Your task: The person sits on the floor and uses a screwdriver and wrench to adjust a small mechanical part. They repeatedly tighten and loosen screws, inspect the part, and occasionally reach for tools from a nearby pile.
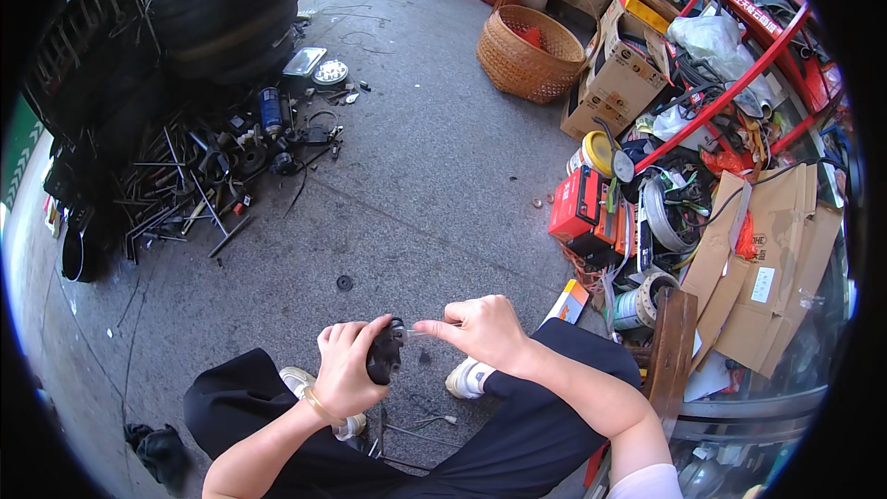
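My left hand [344, 365] is wrapped round a small black rounded part [383, 351] with an uneven side, held up between my knees. A bangle circles the left wrist. My right hand [485, 328] has its fingers curled and pinches a thin clear piece [413, 333] between thumb and forefinger. That piece reaches to the black part's right side; whether it is fixed to it I cannot tell. Below my hands, a thin cable with a pale plug [450, 420] lies on the ground between my shoes.
A small black ring [345, 283] lies on the grey floor ahead. At left, metal tools and parts [212, 162] spread beneath stacked tyres [226, 14]. On the right are a wicker basket [528, 55], cardboard boxes [617, 83], a red battery [577, 203] and a wooden stool [672, 342].
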`<state>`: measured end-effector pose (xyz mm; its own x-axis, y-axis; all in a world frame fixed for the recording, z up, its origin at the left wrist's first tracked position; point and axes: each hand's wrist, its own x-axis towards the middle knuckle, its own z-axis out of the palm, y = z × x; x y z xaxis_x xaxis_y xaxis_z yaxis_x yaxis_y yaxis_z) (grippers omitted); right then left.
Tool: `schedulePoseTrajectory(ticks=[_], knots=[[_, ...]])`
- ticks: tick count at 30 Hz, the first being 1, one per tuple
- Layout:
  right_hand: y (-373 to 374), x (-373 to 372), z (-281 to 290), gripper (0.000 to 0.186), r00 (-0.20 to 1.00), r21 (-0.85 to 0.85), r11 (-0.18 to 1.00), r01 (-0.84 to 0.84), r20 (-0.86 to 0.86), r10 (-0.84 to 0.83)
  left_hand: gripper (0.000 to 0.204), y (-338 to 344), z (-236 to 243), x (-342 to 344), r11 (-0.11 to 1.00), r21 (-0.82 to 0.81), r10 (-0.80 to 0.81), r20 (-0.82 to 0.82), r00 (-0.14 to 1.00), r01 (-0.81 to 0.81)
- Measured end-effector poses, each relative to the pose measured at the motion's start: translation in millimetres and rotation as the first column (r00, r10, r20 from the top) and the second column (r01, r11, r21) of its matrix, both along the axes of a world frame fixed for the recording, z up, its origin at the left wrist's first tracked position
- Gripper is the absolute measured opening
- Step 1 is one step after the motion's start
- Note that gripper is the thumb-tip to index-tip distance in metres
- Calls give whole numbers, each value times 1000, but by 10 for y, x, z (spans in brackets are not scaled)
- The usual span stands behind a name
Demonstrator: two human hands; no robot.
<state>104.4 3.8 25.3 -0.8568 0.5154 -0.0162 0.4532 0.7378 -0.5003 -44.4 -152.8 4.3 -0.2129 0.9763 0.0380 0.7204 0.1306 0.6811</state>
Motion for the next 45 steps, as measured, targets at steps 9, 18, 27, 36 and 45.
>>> schedulePoseTrajectory(ticks=[9, 18, 27, 36, 45], knots=[[-45, 159, 429, 35, 988, 69, 989, -131, -74, 136, 69, 47, 41, 7, 938, 344, 192, -415, 889, -42], [-11, 147, 283, 18, 945, -55, 972, -227, -252, 206, 36, -14, 15, -48, 813, 581, 287, -473, 833, 50], [-51, 122, 244, 12, 944, -180, 968, -178, -310, 116, 49, -27, -10, -42, 823, 569, 229, -330, 916, -1], [-69, 183, 210, 23, 832, 218, 960, -174, -488, 262, 31, -79, 9, -102, 682, 715, 406, -545, 734, 154], [-95, 149, 172, 14, 852, -37, 980, -194, -502, 149, 62, -65, 91, -42, 797, 604, 148, -221, 964, 16]])
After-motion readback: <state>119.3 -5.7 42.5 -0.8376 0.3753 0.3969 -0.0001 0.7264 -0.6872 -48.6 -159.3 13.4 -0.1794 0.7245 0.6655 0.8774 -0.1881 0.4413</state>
